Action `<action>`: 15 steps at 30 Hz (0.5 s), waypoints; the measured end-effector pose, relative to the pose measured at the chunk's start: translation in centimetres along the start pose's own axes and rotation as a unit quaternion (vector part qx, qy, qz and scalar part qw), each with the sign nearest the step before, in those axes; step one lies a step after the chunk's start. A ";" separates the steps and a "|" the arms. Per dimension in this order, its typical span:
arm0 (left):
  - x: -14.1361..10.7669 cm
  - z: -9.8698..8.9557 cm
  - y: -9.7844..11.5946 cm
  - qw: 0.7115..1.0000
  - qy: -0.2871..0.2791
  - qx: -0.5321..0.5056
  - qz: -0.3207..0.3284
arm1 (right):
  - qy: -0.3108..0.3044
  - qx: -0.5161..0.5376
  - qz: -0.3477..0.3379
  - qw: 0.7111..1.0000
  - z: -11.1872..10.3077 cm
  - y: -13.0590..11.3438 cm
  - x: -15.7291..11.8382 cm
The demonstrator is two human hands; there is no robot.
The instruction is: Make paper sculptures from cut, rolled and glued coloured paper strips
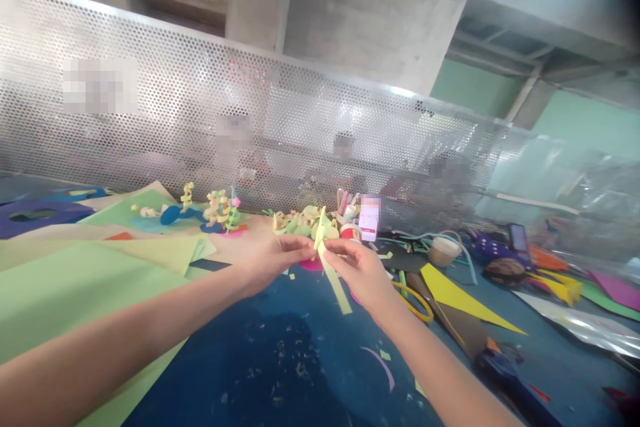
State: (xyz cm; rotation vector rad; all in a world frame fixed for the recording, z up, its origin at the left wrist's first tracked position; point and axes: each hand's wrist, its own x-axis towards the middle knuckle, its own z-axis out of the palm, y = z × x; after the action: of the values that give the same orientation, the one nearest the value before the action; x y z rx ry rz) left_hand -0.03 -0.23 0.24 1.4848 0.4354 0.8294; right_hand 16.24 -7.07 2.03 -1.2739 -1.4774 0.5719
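A pale yellow strip point(339, 290), of paper or thin foam, is pinched between my two hands over the blue table. My left hand point(287, 255) closes thumb and fingers on its upper part from the left. From the right, the fingertips of my right hand point(363, 273) grip the same part, and the strip's lower end hangs down past them. Just behind my fingers lies a cluster of curled pale green and yellow pieces point(295, 220). A magenta disc point(313, 265) shows partly below my hands.
Large pale green sheets point(90, 280) cover the left side. Small curled models point(217, 210) stand behind them. A phone point(370, 217) leans upright at the back. To the right lie a yellow sheet piece point(465, 297), a tape roll point(445, 250) and a dark blue tool point(515, 380). A perforated metal screen point(175, 93) rises behind.
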 end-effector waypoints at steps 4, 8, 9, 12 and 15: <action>0.1 0.0 0.3 0.999 0.012 -0.029 -0.019 | 0.000 -0.009 0.003 1.000 -0.3 -0.2 0.1; 0.1 0.0 0.4 0.997 0.021 -0.062 -0.036 | 0.017 -0.036 0.011 0.999 -0.5 -0.3 0.1; 0.1 0.0 0.4 0.997 0.019 -0.069 -0.038 | 0.020 -0.044 0.012 0.999 -0.5 -0.2 0.1; 0.1 -0.1 0.5 0.996 0.011 -0.075 -0.039 | 0.021 -0.053 0.008 0.998 -0.5 0.0 0.1; 0.2 -0.2 0.4 0.997 0.008 -0.070 -0.038 | 0.019 -0.050 0.001 0.999 -0.4 0.2 0.1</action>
State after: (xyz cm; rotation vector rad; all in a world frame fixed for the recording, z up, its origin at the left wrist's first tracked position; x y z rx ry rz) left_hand -0.10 -0.02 0.66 1.3261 0.4348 0.7964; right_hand 16.73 -6.97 2.01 -1.3568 -1.4891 0.4769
